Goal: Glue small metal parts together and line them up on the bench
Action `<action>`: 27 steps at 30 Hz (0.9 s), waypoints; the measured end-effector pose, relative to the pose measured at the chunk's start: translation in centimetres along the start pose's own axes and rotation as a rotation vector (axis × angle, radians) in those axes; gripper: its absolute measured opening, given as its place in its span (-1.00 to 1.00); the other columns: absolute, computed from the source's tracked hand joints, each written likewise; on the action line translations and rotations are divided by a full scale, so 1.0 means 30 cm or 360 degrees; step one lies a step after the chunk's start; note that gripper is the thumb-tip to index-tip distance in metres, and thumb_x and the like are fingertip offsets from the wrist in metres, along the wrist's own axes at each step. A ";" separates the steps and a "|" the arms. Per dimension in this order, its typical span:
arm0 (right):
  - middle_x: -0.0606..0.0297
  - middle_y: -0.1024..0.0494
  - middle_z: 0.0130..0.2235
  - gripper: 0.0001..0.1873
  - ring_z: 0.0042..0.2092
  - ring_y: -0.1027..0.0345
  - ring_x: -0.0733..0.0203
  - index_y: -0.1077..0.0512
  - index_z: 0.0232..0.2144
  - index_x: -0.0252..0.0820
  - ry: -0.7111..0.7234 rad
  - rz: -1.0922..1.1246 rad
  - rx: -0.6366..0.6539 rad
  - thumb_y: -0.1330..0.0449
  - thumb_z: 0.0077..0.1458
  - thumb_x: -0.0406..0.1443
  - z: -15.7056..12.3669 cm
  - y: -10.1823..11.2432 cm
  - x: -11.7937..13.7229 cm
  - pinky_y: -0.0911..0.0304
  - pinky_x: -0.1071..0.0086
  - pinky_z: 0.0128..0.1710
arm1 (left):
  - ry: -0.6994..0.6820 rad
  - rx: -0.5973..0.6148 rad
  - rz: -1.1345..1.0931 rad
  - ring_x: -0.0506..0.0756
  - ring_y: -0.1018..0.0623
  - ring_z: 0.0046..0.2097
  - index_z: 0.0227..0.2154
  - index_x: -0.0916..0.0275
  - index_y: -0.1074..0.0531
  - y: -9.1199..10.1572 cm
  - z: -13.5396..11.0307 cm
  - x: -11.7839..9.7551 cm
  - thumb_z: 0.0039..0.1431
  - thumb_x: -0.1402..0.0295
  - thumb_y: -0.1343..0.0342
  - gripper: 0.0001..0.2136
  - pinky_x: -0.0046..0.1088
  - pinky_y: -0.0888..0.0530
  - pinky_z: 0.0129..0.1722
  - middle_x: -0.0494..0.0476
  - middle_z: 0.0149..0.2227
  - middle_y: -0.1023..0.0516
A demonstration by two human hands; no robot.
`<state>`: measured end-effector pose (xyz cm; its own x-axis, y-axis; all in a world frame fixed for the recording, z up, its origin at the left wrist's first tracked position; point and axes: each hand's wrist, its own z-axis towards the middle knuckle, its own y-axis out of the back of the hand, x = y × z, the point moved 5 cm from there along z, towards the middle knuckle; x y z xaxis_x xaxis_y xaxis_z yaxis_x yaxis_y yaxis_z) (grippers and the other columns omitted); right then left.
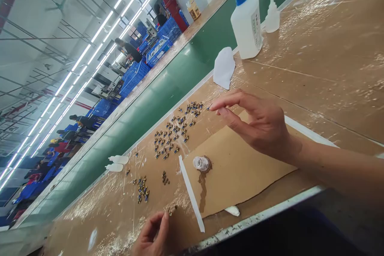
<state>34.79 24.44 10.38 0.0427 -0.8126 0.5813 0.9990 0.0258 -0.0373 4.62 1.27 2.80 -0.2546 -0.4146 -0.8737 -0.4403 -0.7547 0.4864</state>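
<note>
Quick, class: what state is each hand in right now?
Left hand: open, nothing visibly held.
Right hand: open, fingertips slightly apart, nothing visibly held.

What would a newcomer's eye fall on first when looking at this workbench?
The eye goes first to the large white plastic bottle with a blue cap, standing near the far edge of the brown-topped bench. Towards the middle, many tiny blue and brass parts lie in scattered groups beside a brown cardboard sheet. The right hand hovers over the sheet, its fingertips near these parts, while the left hand rests at the near edge.
</note>
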 end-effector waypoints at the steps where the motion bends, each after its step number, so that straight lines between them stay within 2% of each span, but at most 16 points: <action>1: 0.27 -0.54 -0.30 -0.83 -0.23 -0.43 0.29 -0.46 -0.27 -0.19 0.0013 -0.0020 -0.0001 -0.13 0.11 -0.48 0.000 0.000 0.001 -0.32 0.37 -0.18 | 0.0004 -0.0003 -0.0005 -0.06 -0.50 -0.47 -0.58 0.21 -0.54 -0.007 0.000 -0.001 -0.51 0.01 -0.41 -0.58 -0.73 -0.41 -0.42 -0.02 -0.55 -0.57; 7: 0.32 -0.54 -0.31 -0.82 -0.25 -0.43 0.33 -0.45 -0.28 -0.15 0.0053 -0.0116 -0.0023 -0.13 0.11 -0.47 0.002 0.005 0.005 -0.32 0.41 -0.22 | 0.0004 0.0012 0.0084 -0.07 -0.49 -0.45 -0.57 0.20 -0.54 -0.024 0.008 -0.010 -0.45 0.05 -0.41 -0.62 -0.73 -0.39 -0.39 -0.04 -0.55 -0.57; 14: 0.26 -0.53 -0.31 -0.86 -0.24 -0.42 0.34 -0.45 -0.28 -0.26 0.0054 -0.0090 -0.0022 -0.12 0.12 -0.47 0.003 0.006 0.006 -0.30 0.43 -0.20 | -0.0020 0.0024 0.0193 -0.05 -0.46 -0.45 -0.55 0.23 -0.53 -0.023 0.006 -0.029 -0.42 0.02 -0.38 -0.59 -0.67 -0.38 -0.38 -0.02 -0.55 -0.55; 22: 0.34 -0.52 -0.30 -0.83 -0.24 -0.42 0.31 -0.43 -0.27 -0.11 0.0021 -0.0104 -0.0009 -0.10 0.14 -0.45 -0.001 0.003 0.001 -0.31 0.37 -0.22 | -0.0115 0.0075 0.0338 0.00 -0.47 -0.41 -0.52 0.24 -0.54 -0.013 0.021 -0.024 -0.37 -0.03 -0.35 -0.57 -0.59 -0.37 -0.34 0.00 -0.51 -0.55; 27: 0.33 -0.52 -0.29 -0.82 -0.23 -0.42 0.29 -0.42 -0.26 -0.08 0.0014 -0.0116 -0.0002 -0.10 0.14 -0.44 -0.003 0.004 -0.003 -0.32 0.33 -0.19 | -0.0169 0.0086 0.0514 0.02 -0.47 -0.41 -0.52 0.22 -0.53 -0.017 0.014 -0.047 -0.32 -0.07 -0.31 -0.57 -0.55 -0.35 -0.32 0.00 -0.50 -0.56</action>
<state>34.89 24.46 10.24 -0.0302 -0.8172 0.5755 0.9994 -0.0344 0.0037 4.83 2.46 3.80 -0.4756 -0.5703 -0.6697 -0.3662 -0.5639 0.7402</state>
